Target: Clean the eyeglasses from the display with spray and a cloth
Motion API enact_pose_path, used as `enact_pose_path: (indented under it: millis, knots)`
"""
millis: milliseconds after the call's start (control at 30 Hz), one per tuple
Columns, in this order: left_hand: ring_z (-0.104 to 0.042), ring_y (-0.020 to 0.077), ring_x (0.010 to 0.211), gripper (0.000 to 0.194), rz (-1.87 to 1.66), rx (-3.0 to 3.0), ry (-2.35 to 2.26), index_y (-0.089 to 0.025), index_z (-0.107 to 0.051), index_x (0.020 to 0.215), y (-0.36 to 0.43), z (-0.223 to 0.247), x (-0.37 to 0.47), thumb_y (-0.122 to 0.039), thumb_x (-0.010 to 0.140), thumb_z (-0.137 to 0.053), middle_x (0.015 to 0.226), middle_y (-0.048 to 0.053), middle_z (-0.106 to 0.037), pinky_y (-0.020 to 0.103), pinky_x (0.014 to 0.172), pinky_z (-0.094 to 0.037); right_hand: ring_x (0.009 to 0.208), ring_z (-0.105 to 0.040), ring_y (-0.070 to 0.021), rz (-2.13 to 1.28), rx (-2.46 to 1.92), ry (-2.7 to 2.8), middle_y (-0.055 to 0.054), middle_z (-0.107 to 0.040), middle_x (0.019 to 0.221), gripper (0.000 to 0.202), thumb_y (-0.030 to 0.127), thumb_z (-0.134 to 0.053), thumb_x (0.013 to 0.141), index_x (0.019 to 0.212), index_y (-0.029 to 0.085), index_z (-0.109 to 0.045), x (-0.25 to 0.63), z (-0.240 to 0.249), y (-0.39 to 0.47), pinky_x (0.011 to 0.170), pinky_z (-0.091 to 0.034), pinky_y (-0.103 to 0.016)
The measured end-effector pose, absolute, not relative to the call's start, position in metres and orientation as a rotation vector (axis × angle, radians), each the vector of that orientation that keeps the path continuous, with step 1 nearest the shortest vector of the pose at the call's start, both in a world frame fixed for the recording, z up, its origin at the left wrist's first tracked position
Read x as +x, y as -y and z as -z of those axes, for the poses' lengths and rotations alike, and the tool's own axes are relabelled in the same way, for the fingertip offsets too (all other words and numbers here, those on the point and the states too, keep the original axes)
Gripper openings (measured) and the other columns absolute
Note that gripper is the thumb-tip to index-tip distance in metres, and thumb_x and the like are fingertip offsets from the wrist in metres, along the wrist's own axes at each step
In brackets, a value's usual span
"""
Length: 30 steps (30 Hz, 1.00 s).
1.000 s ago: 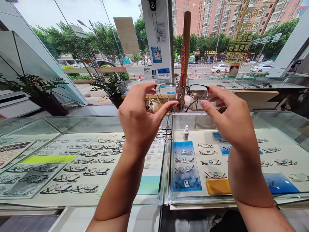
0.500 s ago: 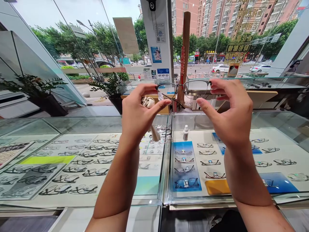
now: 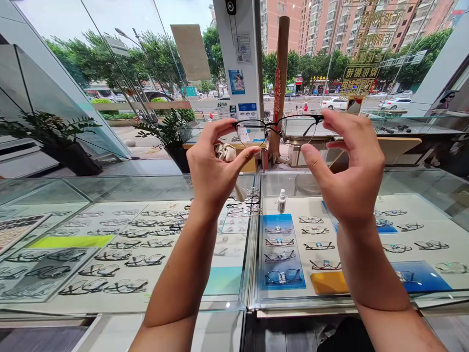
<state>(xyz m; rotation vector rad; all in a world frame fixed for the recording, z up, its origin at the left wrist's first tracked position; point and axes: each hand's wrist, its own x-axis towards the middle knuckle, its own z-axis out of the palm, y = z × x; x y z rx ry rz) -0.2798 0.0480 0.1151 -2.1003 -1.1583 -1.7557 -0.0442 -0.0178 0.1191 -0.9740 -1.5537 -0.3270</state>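
A pair of eyeglasses (image 3: 271, 127) with a dark upper rim is held up at about the height of the far counter. My left hand (image 3: 216, 164) grips its left end with the fingertips, thumb apart below the lens. In that same palm is a crumpled pale cloth (image 3: 225, 152), whose tail hangs below the wrist side. At the other end, my right hand (image 3: 350, 161) pinches the frame's right corner by the fingers, its thumb stretched out under the lens. The folded temples are partly hidden behind the lenses and fingers.
Below my arms stand glass display cases (image 3: 251, 244) with rows of eyeglasses. A small white spray bottle (image 3: 282, 201) and an orange-yellow case (image 3: 330, 282) are at the right one. Potted plants (image 3: 172, 137), a wooden post (image 3: 281, 78) and large windows lie beyond.
The eyeglasses have risen slightly and turned, their left end a little higher; a temple now shows through the right lens instead of the left. Both hands keep their hold, the cloth tail shifting right.
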Motion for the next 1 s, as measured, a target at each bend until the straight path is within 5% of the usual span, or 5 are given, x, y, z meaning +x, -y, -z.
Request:
enact_pose_path:
  millis: [367,767,1000]
  knots:
    - [-0.048,0.0414,0.159,0.078,1.768,-2.107,1.179,-0.032,-0.054,0.15,-0.028,-0.114,-0.278,-0.078,0.091,-0.076,0.15,0.007,-0.068,0.06,0.108,-0.061,0.133,-0.074,-0.0343,0.03,-0.921,1.488,-0.011,-0.077,0.143,0.044,0.045,-0.058,0.108,0.145,0.028,-0.074,-0.032,-0.108,-0.014,0.108,-0.064,-0.062]
    - [-0.074,0.0293,0.12,0.065,2.336,-2.047,0.844,-0.031,-0.071,0.118,-0.051,-0.115,-0.275,-0.069,0.072,-0.097,0.121,0.005,-0.077,0.038,0.089,-0.066,0.12,-0.079,-0.0294,-0.087,-0.691,1.467,-0.006,-0.082,0.128,0.04,0.056,-0.064,0.107,0.135,0.03,-0.08,-0.03,-0.108,-0.011,0.107,-0.067,-0.057]
    - [-0.075,0.026,0.108,0.067,2.441,-2.208,0.857,-0.032,-0.07,0.126,-0.065,-0.106,-0.28,-0.066,0.075,-0.096,0.121,0.006,-0.075,0.031,0.072,-0.064,0.129,-0.075,-0.0315,-0.125,-0.639,1.466,-0.006,-0.079,0.131,0.036,0.053,-0.065,0.108,0.134,0.032,-0.079,-0.031,-0.109,-0.008,0.113,-0.063,-0.062]
